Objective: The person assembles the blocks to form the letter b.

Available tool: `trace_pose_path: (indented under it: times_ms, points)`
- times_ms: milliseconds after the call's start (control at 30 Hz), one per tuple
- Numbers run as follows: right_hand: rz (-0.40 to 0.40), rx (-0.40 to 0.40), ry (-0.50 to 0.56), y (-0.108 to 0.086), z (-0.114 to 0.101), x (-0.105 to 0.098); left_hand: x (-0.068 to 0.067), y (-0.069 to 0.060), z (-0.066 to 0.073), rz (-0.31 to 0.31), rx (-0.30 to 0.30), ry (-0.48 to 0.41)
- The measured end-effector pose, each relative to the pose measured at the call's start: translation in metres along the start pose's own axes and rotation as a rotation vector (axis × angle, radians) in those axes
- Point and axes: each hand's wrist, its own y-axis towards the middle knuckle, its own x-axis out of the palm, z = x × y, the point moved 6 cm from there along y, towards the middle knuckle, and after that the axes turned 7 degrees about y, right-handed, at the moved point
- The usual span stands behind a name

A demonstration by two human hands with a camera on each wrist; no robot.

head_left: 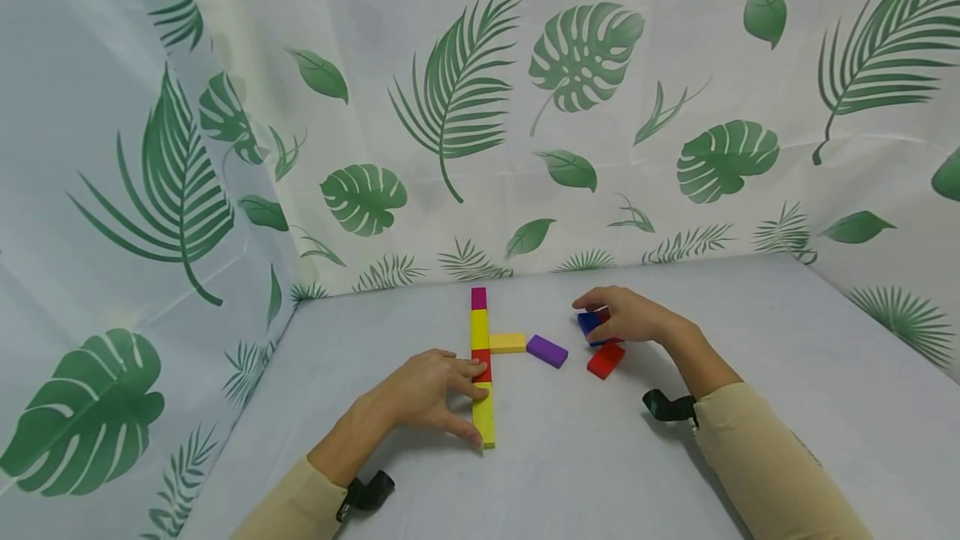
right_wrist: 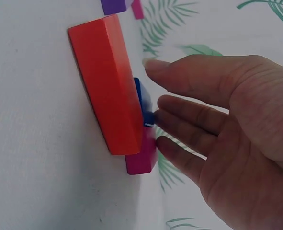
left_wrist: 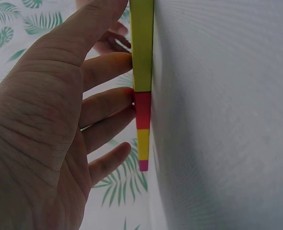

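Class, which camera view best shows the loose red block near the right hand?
The right wrist view: the red block appears large there, unobstructed. The head view shows it small, near the right hand; the left wrist view doesn't show it.

Leaf-printed sheets (head_left: pixel 360 119) walling a pale surface (head_left: pixel 585 457) on three sides suggest a booth.

No readable text or labels; no legible brands, numbers, signs

Pale curtain (head_left: pixel 360 123) with green leaf prints (head_left: pixel 587 57) behind and beside a smooth whitish tabletop (head_left: pixel 570 457)
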Motion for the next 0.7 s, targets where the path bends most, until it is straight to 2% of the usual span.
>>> trace_pose_path:
  times_ms: [700]
  points:
    - [-0.005, 0.042, -0.077, -0.0011, 0.0013, 0.0026, 0.0016, 0.0001, -0.0011, 0.018, 0.005, -0.016]
